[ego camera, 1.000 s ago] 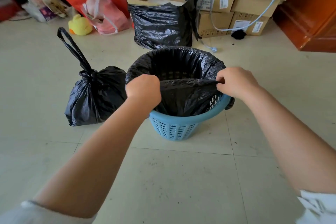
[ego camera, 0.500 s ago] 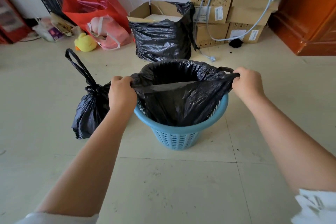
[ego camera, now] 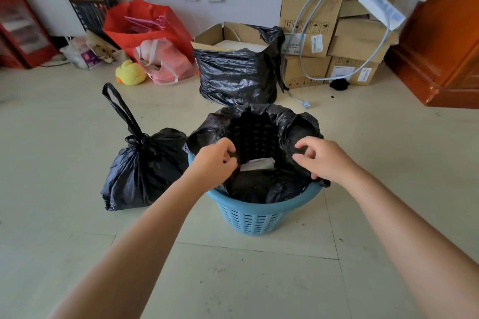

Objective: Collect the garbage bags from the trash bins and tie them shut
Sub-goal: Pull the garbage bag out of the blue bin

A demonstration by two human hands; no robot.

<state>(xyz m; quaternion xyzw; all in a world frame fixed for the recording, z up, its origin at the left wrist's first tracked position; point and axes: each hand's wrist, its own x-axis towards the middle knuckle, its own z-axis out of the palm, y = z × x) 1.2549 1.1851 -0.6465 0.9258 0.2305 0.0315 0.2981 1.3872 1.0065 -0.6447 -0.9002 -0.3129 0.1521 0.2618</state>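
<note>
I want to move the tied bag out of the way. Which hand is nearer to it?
Left. The left hand is at the bin liner's left edge, right beside the tied bag; the right hand is at the liner's far side.

No longer stretched taut across the blue bin (ego camera: 255, 217): black liner (ego camera: 261, 134) now slack and crumpled inward, near edge dropped, left hand (ego camera: 213, 160) and right hand (ego camera: 322, 159) drawn closer together, fingers loosened.
</note>
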